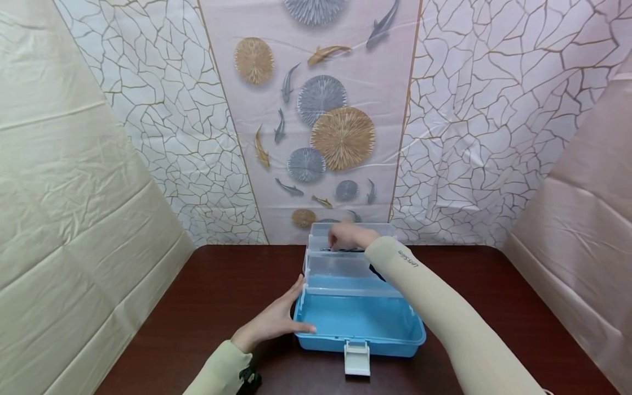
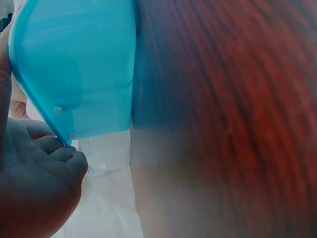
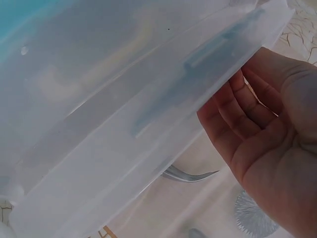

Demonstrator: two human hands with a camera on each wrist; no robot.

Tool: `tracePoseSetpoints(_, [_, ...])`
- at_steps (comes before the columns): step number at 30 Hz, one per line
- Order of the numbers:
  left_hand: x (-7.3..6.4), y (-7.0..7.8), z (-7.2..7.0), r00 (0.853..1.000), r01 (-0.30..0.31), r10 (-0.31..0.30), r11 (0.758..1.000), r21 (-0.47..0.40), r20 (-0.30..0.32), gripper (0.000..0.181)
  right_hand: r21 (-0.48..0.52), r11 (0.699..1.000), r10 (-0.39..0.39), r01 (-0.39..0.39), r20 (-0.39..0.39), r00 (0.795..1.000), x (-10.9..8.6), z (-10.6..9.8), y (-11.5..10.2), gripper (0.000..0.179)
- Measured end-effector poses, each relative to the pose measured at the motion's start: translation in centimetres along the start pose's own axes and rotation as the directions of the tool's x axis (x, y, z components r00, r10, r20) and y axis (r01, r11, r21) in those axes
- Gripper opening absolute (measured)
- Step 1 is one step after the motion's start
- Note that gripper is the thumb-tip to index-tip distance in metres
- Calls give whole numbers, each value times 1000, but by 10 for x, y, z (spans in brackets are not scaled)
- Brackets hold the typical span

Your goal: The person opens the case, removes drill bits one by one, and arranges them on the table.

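Note:
A light-blue storage box (image 1: 360, 346) with frosted clear fold-out trays (image 1: 340, 272) stands opened on the table. My left hand (image 1: 276, 318) rests at its left side, thumb over the front rim, fingers stretched back along the side toward the trays. In the left wrist view these fingers (image 2: 62, 153) touch the rim's corner. Above the box, my right hand (image 1: 345, 236) reaches down into the upper tray, fingers (image 3: 228, 111) behind the tray's edge. A dark, slim, pen-like thing (image 3: 208, 54) shows through the plastic there; whether my hidden fingertips pinch it I cannot tell.
A white latch (image 1: 356, 359) hangs down at the box's front. The dark red-brown table (image 1: 222, 285) extends to both sides. Close behind the trays hangs a patterned cloth (image 1: 276, 208); pale cloth walls (image 1: 64, 236) slope down at left and right.

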State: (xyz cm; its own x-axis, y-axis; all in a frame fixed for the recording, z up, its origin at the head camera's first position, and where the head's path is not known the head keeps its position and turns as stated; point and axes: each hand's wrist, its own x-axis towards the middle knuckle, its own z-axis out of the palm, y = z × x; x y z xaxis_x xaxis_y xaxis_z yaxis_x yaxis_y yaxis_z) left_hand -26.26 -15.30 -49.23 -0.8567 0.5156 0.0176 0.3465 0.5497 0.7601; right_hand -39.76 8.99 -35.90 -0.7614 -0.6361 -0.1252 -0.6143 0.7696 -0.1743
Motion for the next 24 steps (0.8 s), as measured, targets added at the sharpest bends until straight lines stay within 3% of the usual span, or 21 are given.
tracePoseSetpoints(6, [-1, 0, 0, 1000, 3, -3, 1000, -2, 9, 111, 18, 1000, 0, 0, 28, 1000, 0, 1, 3, 7])
tracePoseSetpoints(21, [0, 2, 0, 1000, 0, 0, 1000, 4, 4, 110, 50, 998, -45, 44, 2, 999, -1, -2, 6, 10])
tracePoseSetpoints(24, [0, 2, 0, 1000, -2, 2, 1000, 7, 8, 110, 98, 994, -42, 43, -11, 999, -2, -3, 8, 11])
